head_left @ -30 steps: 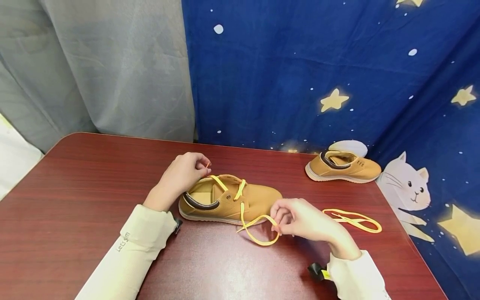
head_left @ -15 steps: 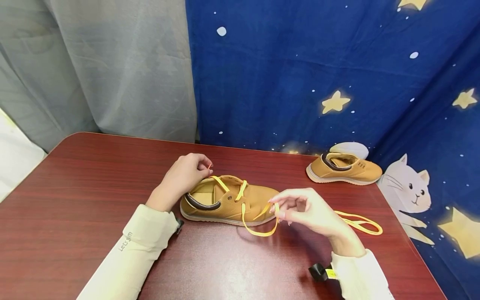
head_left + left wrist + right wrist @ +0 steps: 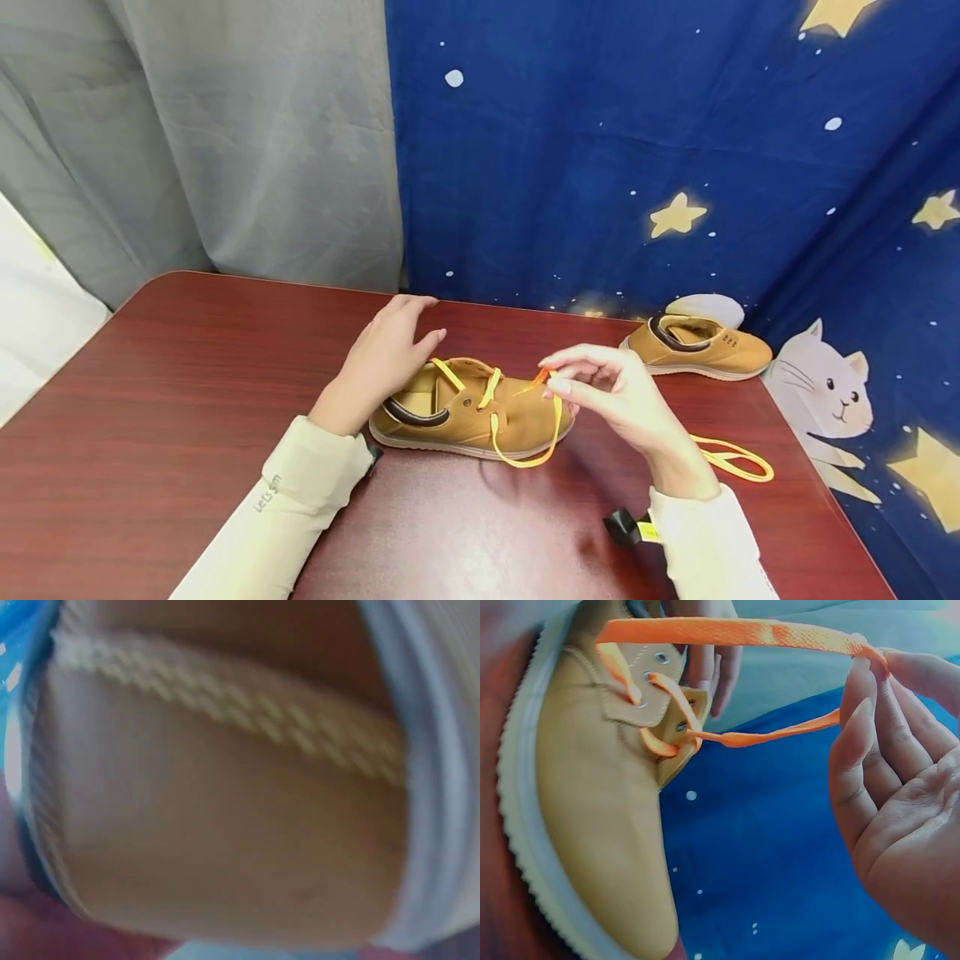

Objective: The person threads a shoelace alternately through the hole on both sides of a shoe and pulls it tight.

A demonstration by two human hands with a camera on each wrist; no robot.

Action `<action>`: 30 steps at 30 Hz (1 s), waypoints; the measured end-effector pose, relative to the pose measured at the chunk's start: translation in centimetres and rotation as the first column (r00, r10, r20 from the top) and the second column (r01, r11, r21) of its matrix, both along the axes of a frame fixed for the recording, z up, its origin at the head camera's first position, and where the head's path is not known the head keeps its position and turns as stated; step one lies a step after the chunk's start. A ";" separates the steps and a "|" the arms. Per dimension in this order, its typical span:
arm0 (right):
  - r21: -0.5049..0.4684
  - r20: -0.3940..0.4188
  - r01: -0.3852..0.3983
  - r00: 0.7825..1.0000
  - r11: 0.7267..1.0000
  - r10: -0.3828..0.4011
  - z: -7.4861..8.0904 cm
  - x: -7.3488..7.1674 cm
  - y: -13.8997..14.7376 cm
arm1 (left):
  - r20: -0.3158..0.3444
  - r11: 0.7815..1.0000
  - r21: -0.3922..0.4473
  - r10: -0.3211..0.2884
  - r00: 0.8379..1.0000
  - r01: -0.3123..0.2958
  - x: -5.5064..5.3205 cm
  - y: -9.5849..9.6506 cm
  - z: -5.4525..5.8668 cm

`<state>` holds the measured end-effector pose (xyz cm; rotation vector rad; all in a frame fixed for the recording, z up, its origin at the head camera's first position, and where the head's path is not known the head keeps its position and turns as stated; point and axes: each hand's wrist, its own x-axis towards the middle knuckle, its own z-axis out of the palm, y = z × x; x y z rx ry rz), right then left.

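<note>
As seen from the head camera, a tan shoe (image 3: 471, 430) sole down near the middle of the tabletop (image 3: 187, 375), long axis crosswise, heel left, toe right. Threaded through its eyelets (image 3: 660, 658), a yellow lace (image 3: 735, 632), drooping in a slack loop along the near side, then rising to the right hand (image 3: 624, 402). Pinched there between thumb and fingertips, above the toe, with a short tail pointing back left toward the eyelets; right hand thus nearer to that end. By the heel, the left hand (image 3: 381, 357), thumb and fingers apart, apparently gripping nothing, just beside another strand across the shoe's opening; impossible to tell whether touching.

Only in the right wrist view: metal eyelet rings, two lace strands at the fingertips, and left-hand fingers hanging loosely beyond the shoe. In the left wrist view, merely a blurred close-up.

Farther right, a looped spare lace (image 3: 722, 457), partly behind the right arm; at the far right corner, a second shoe (image 3: 708, 358). Behind, a starry blue curtain (image 3: 525, 167).
</note>
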<state>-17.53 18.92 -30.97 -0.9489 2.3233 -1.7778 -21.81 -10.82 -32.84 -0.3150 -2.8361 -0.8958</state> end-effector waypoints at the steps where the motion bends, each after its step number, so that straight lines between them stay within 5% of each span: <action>1: 0.001 -0.004 0.000 1.000 1.000 0.000 0.2 -0.2 -0.2 | -0.019 1.000 0.016 -0.021 1.000 0.021 0.2 0.3 0.2; 5: -0.010 -0.006 -0.009 1.000 1.000 0.009 0.7 -0.8 -1.2 | -0.080 0.978 0.076 -0.188 0.979 0.194 0.7 1.2 0.6; 10: -0.020 0.003 -0.015 1.000 1.000 0.015 1.0 -1.5 -2.2 | -0.039 0.898 0.130 -0.419 0.907 0.421 1.0 1.8 0.8; 16: -0.039 0.029 -0.030 0.999 0.999 0.031 1.0 -2.1 -3.1 | 0.011 0.840 0.219 -0.511 0.859 0.497 0.7 2.5 0.4; 20: -0.047 0.065 -0.032 0.997 0.998 0.035 1.1 -2.4 -3.6 | 0.027 0.835 0.274 -0.502 0.864 0.476 0.6 2.8 0.2; 26: -0.167 0.202 -0.054 0.975 0.984 0.088 0.5 -2.9 -4.7 | -0.076 0.879 0.303 -0.363 0.929 0.368 0.4 3.1 -0.3; 30: -0.211 0.352 0.062 0.936 0.976 0.017 -0.5 -3.6 -5.8 | -0.131 0.902 0.327 -0.253 0.959 0.282 0.3 3.1 -0.3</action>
